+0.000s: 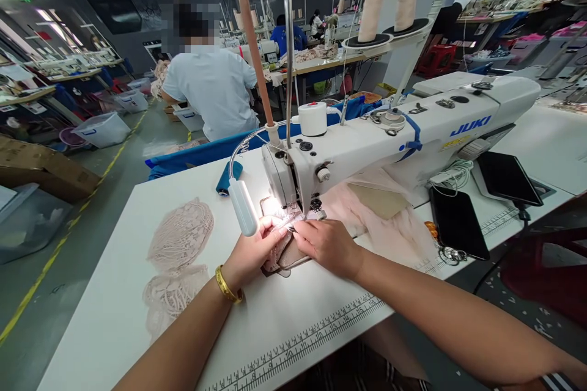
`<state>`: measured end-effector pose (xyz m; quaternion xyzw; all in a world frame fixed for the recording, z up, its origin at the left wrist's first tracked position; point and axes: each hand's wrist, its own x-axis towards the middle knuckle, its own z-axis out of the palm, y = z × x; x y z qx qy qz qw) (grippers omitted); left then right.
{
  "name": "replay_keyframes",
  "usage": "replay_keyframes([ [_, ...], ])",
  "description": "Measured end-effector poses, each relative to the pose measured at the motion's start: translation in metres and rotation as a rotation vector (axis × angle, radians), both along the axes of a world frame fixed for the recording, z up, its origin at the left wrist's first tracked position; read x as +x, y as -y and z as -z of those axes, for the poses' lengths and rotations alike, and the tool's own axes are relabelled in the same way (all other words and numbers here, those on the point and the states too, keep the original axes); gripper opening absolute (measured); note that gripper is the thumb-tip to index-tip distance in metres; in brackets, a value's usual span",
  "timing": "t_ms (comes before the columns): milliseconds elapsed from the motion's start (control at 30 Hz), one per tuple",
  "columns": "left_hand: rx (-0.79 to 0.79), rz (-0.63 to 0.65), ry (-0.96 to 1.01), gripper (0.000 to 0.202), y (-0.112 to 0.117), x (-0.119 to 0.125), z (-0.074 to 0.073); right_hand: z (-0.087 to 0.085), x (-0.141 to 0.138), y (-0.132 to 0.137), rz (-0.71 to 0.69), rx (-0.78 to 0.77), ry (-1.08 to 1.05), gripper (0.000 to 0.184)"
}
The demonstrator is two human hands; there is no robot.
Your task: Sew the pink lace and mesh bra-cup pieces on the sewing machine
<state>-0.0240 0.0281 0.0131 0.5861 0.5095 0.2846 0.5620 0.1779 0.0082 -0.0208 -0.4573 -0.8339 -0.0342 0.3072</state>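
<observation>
A white sewing machine (367, 140) stands on the table, its lamp (244, 208) lighting the needle area. Just in front of the needle, my left hand (257, 247) pinches the edge of a pale pink lace piece (276, 255). My right hand (331, 248) is closed at the same edge, its fingertips almost meeting the left ones. A small dark glint shows between the fingertips; I cannot make out what it is. Sheer pink fabric (380, 223) spreads behind my right hand. Two lace pieces, one an upper lace piece (183, 232), lie flat left of my left hand.
A phone (458, 223), a dark-screened tablet (508, 178) and coiled white cable (454, 176) lie to the right. A teal thread spool (229, 178) sits behind the lamp. Ruler tape (302, 342) runs along the front edge. A co-worker (208, 85) sits beyond the table.
</observation>
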Motion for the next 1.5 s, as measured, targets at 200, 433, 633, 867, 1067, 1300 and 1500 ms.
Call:
replay_keyframes([
  [200,0.025,-0.008,-0.020,0.042,0.000,0.001,0.000,0.001,0.000,0.000,0.002,0.022,0.001,0.024],
  [433,-0.004,0.032,0.014,0.041,0.002,0.002,0.001,-0.001,-0.001,-0.001,-0.013,0.016,0.019,0.023],
  [633,0.018,0.068,0.002,0.037,0.008,0.006,-0.004,-0.003,0.002,0.004,-0.100,-0.008,-0.004,0.029],
  [867,0.072,0.023,-0.057,0.027,0.022,0.010,-0.007,0.004,0.006,0.010,-0.187,0.090,0.016,0.041],
  [1067,0.194,0.033,-0.088,0.025,0.019,0.009,0.000,0.018,0.014,0.005,-0.255,0.096,-0.030,0.033],
  [1300,0.223,0.057,-0.125,0.022,0.016,0.008,0.003,0.017,0.007,0.005,-0.222,0.080,-0.048,0.034],
  [1500,0.268,0.132,-0.141,0.029,0.016,0.002,-0.005,0.001,0.013,0.010,-0.168,-0.017,-0.049,0.027],
])
